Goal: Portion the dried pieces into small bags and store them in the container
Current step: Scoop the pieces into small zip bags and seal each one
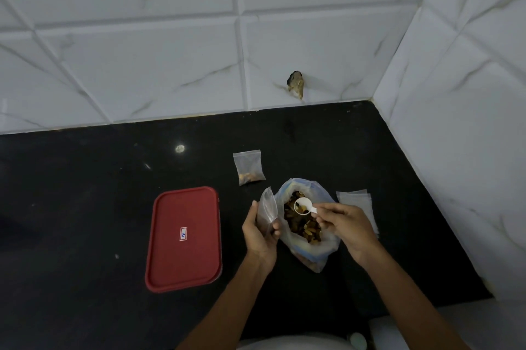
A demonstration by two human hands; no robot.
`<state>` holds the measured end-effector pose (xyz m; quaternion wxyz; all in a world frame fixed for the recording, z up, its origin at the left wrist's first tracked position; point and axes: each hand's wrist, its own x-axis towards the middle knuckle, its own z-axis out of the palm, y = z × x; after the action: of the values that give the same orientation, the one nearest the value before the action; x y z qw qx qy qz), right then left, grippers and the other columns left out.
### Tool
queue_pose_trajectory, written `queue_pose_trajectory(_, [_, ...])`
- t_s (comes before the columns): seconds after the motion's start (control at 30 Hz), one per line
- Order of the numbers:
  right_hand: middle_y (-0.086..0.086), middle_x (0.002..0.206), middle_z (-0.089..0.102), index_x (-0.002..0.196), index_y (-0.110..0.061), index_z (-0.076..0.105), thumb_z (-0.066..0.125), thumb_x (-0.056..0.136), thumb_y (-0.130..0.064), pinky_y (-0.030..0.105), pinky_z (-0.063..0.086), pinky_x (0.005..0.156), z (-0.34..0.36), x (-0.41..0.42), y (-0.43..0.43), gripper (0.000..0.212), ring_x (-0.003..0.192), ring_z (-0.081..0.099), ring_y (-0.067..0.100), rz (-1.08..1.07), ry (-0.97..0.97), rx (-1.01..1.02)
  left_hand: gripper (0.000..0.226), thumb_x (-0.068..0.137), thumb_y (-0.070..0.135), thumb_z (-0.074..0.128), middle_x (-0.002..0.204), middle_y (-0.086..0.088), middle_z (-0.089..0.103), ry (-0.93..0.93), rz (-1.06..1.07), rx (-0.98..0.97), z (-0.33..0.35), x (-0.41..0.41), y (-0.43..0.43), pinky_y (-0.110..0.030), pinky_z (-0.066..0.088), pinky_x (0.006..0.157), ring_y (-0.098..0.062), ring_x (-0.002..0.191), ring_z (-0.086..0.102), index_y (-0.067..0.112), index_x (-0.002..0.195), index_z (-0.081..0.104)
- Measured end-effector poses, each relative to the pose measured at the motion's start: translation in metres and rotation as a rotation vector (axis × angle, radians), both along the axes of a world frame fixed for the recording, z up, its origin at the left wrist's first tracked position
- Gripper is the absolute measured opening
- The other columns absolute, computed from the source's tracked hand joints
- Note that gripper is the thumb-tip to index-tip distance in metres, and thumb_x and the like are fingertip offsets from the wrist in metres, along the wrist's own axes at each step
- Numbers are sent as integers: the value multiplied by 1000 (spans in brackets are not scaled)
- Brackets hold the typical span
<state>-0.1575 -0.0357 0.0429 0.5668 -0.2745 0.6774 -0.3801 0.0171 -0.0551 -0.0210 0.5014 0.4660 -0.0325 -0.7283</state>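
Black counter (85, 193) bears red-lidded container (183, 238), filled small bag (249, 167), bulk bag (308, 224), empty bags (355, 201).

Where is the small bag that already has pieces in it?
In the head view, the filled small bag lies flat on the black counter, just beyond the big open bag and toward the tiled wall.

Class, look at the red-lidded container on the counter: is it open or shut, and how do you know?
Shut. The red lid lies flat over the whole container, left of the left hand, its rim unbroken on all sides. What is inside cannot be seen.
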Motion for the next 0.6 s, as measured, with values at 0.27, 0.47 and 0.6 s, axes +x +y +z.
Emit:
queue_pose_trajectory(0.27, [-4,91,76,105,-23,74,67,91,-16,24,56,79,59,31,8,17,87,71,9,167,169,-294,51,95,48,57,83,-9,63,1,-15,-25,-2,0,-2,-27,39,55,-16,62,51,7,121,71])
queue_pose_trajectory(0.47, [-15,88,71,105,-28,73,65,92,-23,13,50,79,51,54,12,15,83,66,-5,327,637,-491,49,96,47,56,82,-9,64,37,-8,-46,5,-3,-3,-22,40,45,-12,57,50,6,119,71])
queue_pose_trajectory(0.6, [-15,97,67,109,-20,73,63,94,-19,13,46,89,51,64,16,18,90,60,-7,377,743,-558,45,97,46,55,78,-7,65,56,-15,-78,8,-2,-1,-21,40,45,-11,55,51,7,114,71])
